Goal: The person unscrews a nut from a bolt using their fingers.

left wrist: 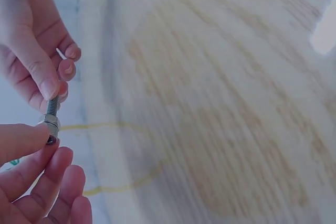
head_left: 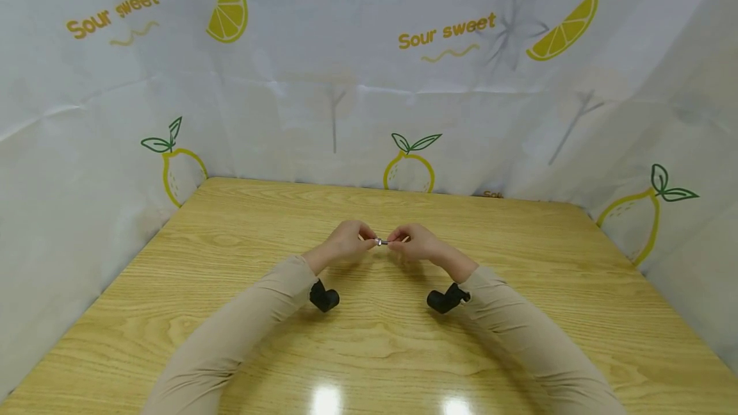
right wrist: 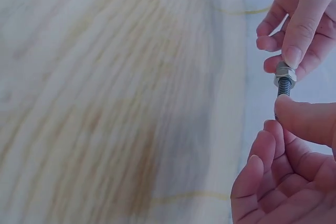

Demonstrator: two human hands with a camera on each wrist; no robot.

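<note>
1. Two hands, one small bolt (right wrist: 283, 87): it's lined up between them over the wooden worktop (head_left: 369, 351), seemingly up off the surface, with a hex nut (right wrist: 285, 77) sitting close to the head end.
2. Left grip (head_left: 348, 240) is pinching the head end, thumb against fingertips. Right grip (head_left: 416, 243) has the threaded end in a thumb-and-finger pinch. Both are properly hanging on.
3. What could go wrong? I'd say a drop is the big one: the bolt's tiny and smooth at the head, so if one pinch eases off while the other is loose, it could slip out and roll.
4. Also, if the nut gets twisted while tilted, it might bind on the threads, and if it came off the tip, those right fingertips might miss it. Just my guess.
5. Readable stuff: "Sour sweet" in orange, twice, on the lemon-print backdrop (head_left: 277, 146), plus a cut-off scrap starting "So" near the worktop's far edge. Can't make out any brand or marking on the bolt.
</note>
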